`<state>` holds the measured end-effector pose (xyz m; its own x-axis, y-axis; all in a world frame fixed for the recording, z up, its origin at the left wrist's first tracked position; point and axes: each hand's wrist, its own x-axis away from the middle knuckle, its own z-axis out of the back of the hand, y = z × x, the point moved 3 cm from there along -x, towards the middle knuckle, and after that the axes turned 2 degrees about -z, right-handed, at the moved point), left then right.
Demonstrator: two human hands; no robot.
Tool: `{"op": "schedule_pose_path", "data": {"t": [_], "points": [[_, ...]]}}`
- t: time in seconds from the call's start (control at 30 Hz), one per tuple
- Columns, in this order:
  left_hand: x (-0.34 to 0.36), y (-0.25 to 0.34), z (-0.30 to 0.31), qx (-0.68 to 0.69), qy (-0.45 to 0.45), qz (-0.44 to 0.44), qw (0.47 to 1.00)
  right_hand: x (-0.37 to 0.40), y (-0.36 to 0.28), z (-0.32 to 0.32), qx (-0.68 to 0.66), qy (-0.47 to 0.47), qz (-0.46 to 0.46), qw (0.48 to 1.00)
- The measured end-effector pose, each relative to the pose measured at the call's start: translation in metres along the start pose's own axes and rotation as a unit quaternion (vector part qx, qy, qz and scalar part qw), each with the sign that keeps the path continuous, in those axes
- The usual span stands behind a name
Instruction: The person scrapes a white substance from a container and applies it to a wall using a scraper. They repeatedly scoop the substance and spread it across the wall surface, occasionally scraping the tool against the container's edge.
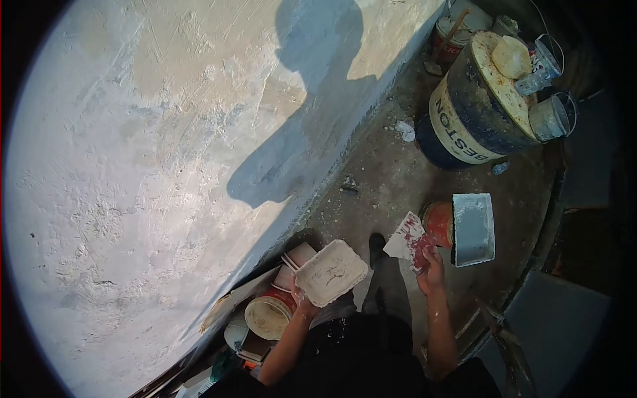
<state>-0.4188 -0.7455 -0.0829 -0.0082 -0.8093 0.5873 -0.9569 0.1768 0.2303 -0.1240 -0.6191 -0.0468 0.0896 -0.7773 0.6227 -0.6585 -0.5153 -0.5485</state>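
My left hand (304, 302) grips the side of a shallow rectangular tray (348, 288) from below. Pale putty (330, 270), cracked in the middle, coats the tray's inside. In my right hand (431, 268) is a broad scraper (405, 239), its flat blade smeared with white and its lower part red. The fingers wrap around that red part, and the blade points up and left, toward the wall. Some air separates the scraper from the tray. Both are held in front of my body, over the floor.
A rough plastered wall (166, 152) fills the left, with my shadow on it. A BESTON drum (458, 116) carries buckets. A grey rectangular container (474, 229) sits by a red bucket (438, 223) on the right. Another bucket (269, 317) and boards stand near my left arm.
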Motion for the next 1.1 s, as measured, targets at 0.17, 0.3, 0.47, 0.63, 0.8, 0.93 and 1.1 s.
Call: {"op": "schedule_pose_path", "data": {"t": [0.17, 0.3, 0.47, 0.63, 0.8, 0.93, 1.1], "points": [[-0.011, -0.026, -0.058, 0.032, -0.110, 0.037, 0.993, 0.041, -0.042, -0.019, 0.010, -0.046, 0.063, 0.997], [-0.022, -0.054, -0.094, 0.018, -0.113, 0.062, 0.992, 0.062, -0.082, -0.023, 0.061, -0.101, 0.100, 0.988], [-0.041, -0.100, -0.122, 0.008, -0.144, 0.052, 0.988, 0.079, -0.141, -0.020, 0.226, -0.125, 0.173, 0.951], [-0.051, -0.148, -0.150, -0.034, -0.143, 0.024, 0.989, 0.088, -0.203, -0.014, 0.448, -0.117, 0.262, 0.847], [-0.064, -0.192, -0.169, -0.044, -0.149, 0.020, 0.988, 0.086, -0.246, -0.014, 0.642, -0.178, 0.393, 0.634], [-0.071, -0.222, -0.183, -0.070, -0.112, 0.032, 0.991, 0.090, -0.264, -0.018, 0.730, -0.195, 0.407, 0.513], [-0.070, -0.235, -0.210, -0.051, -0.094, 0.015, 0.994, 0.075, -0.262, -0.008, 0.746, -0.208, 0.401, 0.488]]}}
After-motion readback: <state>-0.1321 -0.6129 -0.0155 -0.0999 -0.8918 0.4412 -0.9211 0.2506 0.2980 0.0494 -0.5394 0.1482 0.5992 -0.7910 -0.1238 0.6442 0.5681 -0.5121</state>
